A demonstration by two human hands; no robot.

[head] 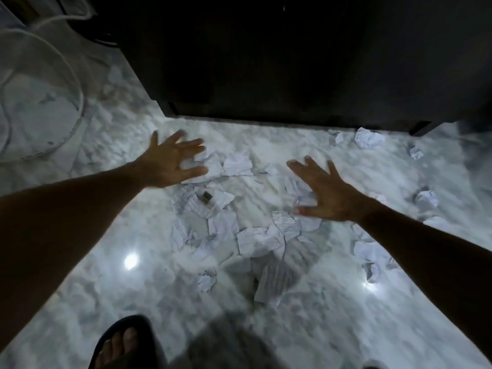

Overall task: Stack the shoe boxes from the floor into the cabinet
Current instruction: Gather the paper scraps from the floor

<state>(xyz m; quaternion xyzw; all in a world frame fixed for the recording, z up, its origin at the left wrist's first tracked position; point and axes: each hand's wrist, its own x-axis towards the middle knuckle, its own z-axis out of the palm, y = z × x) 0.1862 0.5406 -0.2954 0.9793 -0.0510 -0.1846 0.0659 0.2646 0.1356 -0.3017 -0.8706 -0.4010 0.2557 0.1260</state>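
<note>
The left hand (170,162) hovers with fingers spread wide and holds nothing, just in front of the left end of the dark cabinet (266,62). The right hand (323,193) is spread the same way and also holds nothing, a little farther out from the cabinet's front. Both palms face down over the pale marble floor (306,139), and both are blurred. The cabinet fills the top of the view. Its lower front edge runs straight across just beyond the fingertips, its left corner lies beyond the left hand, and its inside is too dark to read. Between that edge and the hands lies a strip of bare floor. Crumpled papers (258,239) are scattered in front of the cabinet, thickest between and below the two hands, with a few more balls near its right corner. To the left of the cabinet a round, rimmed thing (40,115) lies on the floor. Farthest from the cabinet, a foot in a dark sandal (119,342) stands at the bottom edge.
</note>
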